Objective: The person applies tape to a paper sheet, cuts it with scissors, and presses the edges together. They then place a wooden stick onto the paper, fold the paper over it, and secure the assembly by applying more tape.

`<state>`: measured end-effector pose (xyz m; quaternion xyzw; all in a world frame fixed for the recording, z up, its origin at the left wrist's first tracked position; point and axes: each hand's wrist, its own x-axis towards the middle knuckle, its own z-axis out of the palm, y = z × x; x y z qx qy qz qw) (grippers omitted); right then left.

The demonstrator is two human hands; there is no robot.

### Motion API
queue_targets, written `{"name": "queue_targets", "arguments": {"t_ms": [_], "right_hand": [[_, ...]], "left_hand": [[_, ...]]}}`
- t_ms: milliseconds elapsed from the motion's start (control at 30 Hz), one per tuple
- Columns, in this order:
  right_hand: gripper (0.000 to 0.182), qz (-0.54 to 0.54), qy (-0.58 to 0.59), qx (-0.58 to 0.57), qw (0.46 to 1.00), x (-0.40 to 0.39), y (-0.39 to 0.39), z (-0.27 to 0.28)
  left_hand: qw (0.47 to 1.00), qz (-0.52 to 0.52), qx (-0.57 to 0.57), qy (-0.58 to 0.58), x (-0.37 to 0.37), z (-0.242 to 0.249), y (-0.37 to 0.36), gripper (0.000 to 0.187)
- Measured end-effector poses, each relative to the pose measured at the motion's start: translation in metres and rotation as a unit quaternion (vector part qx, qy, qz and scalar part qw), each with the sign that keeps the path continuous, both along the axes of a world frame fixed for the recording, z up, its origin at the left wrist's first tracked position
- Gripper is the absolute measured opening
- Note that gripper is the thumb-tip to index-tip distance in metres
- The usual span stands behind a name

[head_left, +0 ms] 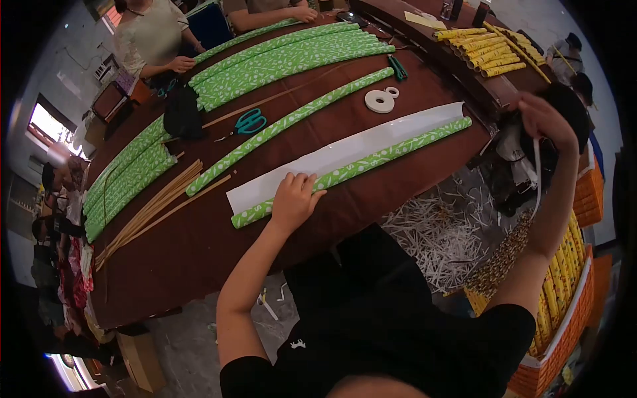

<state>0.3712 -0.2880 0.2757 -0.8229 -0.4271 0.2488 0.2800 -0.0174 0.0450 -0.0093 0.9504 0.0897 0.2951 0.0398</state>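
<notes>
The half-rolled green sheet (391, 156) slants across the brown table (371, 215) — left hand (296, 198) draped over it near its left end, thumb spread — while the right hand (544, 119) is up past the far end, can't tell if it's pinching the white strip (537, 166).

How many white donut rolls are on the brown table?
2. The larger white ring-shaped roll lies on the dark brown table, beyond the green-patterned sheet with its white inside showing; the smaller white ring is at the larger one's far right edge. Others could be hidden.
</notes>
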Motion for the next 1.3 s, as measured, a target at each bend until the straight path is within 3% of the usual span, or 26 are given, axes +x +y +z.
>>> {"name": "queue_targets", "arguments": {"t_ms": [67, 133, 200, 267, 433, 500, 567, 700, 767, 967, 1033, 1167, 1233, 1267, 1300], "right_hand": [[0.035, -0.081, 0.004, -0.14, 0.987, -0.013, 0.003, -0.03], [0.039, -0.078, -0.042, -0.25, 0.964, 0.007, 0.004, -0.065], [0.043, -0.042, -0.176, -0.225, 0.957, 0.01, 0.008, -0.101], [0.039, 0.036, -0.282, -0.098, 0.954, -0.02, 0.046, -0.124], [0.023, 0.201, -0.044, 0.112, 0.972, -0.109, 0.181, -0.172], [0.02, 0.311, -0.113, 0.201, 0.922, -0.123, 0.23, -0.21], [0.02, 0.337, -0.142, 0.224, 0.903, -0.136, 0.269, -0.234], [0.02, 0.363, -0.22, 0.225, 0.877, -0.142, 0.308, -0.265], [0.018, 0.341, -0.02, 0.173, 0.924, -0.146, 0.311, -0.269], [0.015, 0.3, 0.068, 0.226, 0.924, -0.156, 0.303, -0.278], [0.017, 0.307, 0.016, 0.244, 0.92, -0.154, 0.303, -0.282], [0.02, 0.296, -0.112, 0.291, 0.903, -0.163, 0.29, -0.271], [0.02, 0.293, -0.111, 0.293, 0.903, -0.164, 0.289, -0.272], [0.021, 0.291, -0.109, 0.298, 0.903, -0.164, 0.289, -0.272], [0.021, 0.289, -0.114, 0.296, 0.903, -0.165, 0.289, -0.272]], "left_hand": [[1.0, 0.007, 0.007, 0.0, -0.003, 0.0, 0.0, 0.043], [1.0, 0.013, 0.003, 0.008, -0.009, -0.001, -0.002, 0.043], [1.0, 0.019, 0.011, 0.004, -0.016, -0.002, -0.002, 0.042], [1.0, 0.024, 0.019, 0.005, -0.024, -0.002, -0.003, 0.042], [0.999, 0.04, 0.009, 0.012, -0.041, 0.0, -0.01, 0.046], [0.999, 0.049, 0.012, 0.017, -0.045, 0.002, -0.013, 0.047], [0.998, 0.059, 0.018, 0.017, -0.044, 0.004, -0.014, 0.048], [0.998, 0.058, 0.005, 0.011, -0.045, 0.004, -0.015, 0.053], [0.998, 0.058, 0.001, 0.011, -0.046, 0.003, -0.016, 0.055], [0.982, 0.112, -0.149, 0.015, -0.035, 0.015, -0.023, 0.064], [0.965, 0.219, -0.123, 0.071, -0.022, 0.018, -0.019, 0.063], [0.98, 0.197, -0.001, -0.014, 0.016, 0.04, -0.002, 0.061], [0.982, 0.148, -0.109, 0.048, 0.039, 0.036, 0.013, 0.063], [0.982, 0.145, -0.111, 0.045, 0.049, 0.034, 0.024, 0.063], [0.964, 0.101, -0.237, 0.07, 0.059, 0.028, 0.036, 0.065]]}}
